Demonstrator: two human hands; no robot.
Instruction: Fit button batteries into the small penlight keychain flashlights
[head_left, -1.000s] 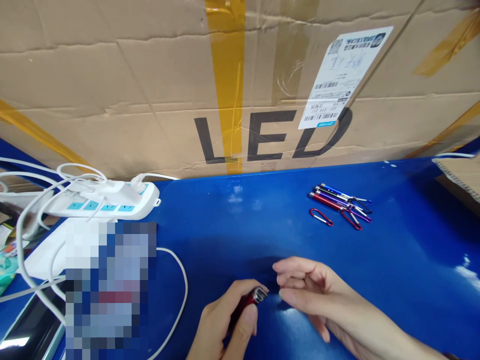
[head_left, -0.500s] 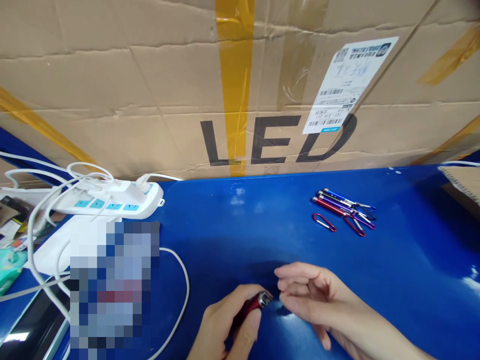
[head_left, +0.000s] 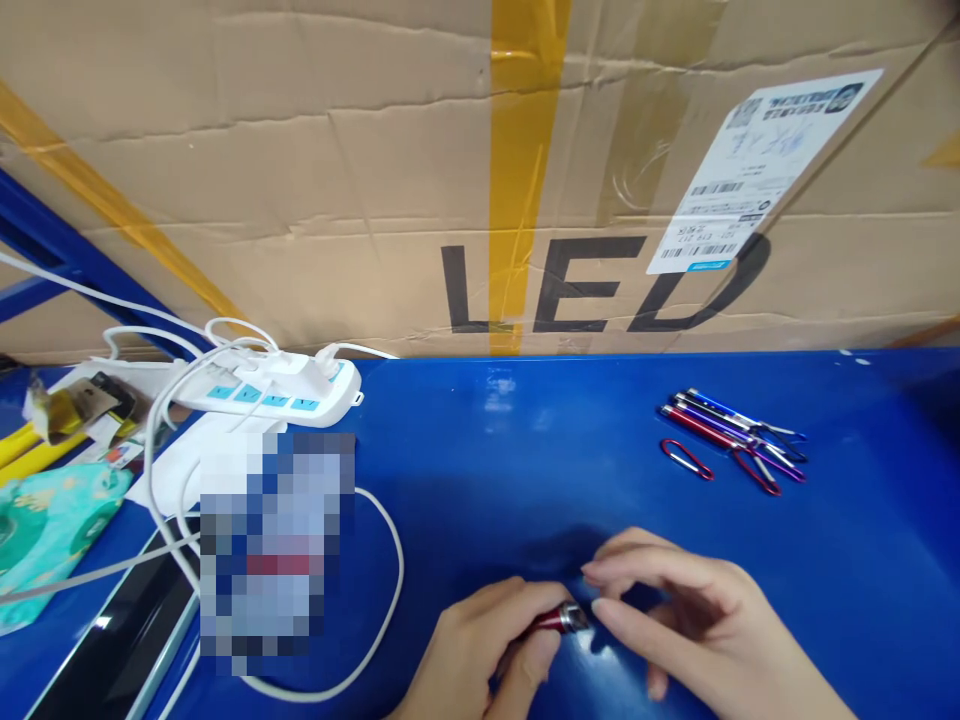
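Note:
My left hand (head_left: 484, 655) is wrapped round a small red tube with a silver tip (head_left: 561, 620), a pen-like light, held low over the blue table (head_left: 525, 450). My right hand (head_left: 697, 620) is right beside that tip, fingers curled and pinched close to it; whether they hold a small part I cannot make out. A bunch of similar red, purple and blue tubes with clips (head_left: 731, 435) lies on the table at the right, and a loose red clip (head_left: 686, 458) lies beside them.
A big cardboard box marked LED (head_left: 480, 170) walls off the back. At the left are a white power strip (head_left: 277, 385) with white cables (head_left: 375, 600), a blurred-out patch, a dark phone (head_left: 112, 650) and a green packet (head_left: 45, 525).
The view has shifted, so everything sits further right. My hands have drawn closer together; the right fingertips now meet the tube's silver tip, and more of the tube is covered by my left hand.

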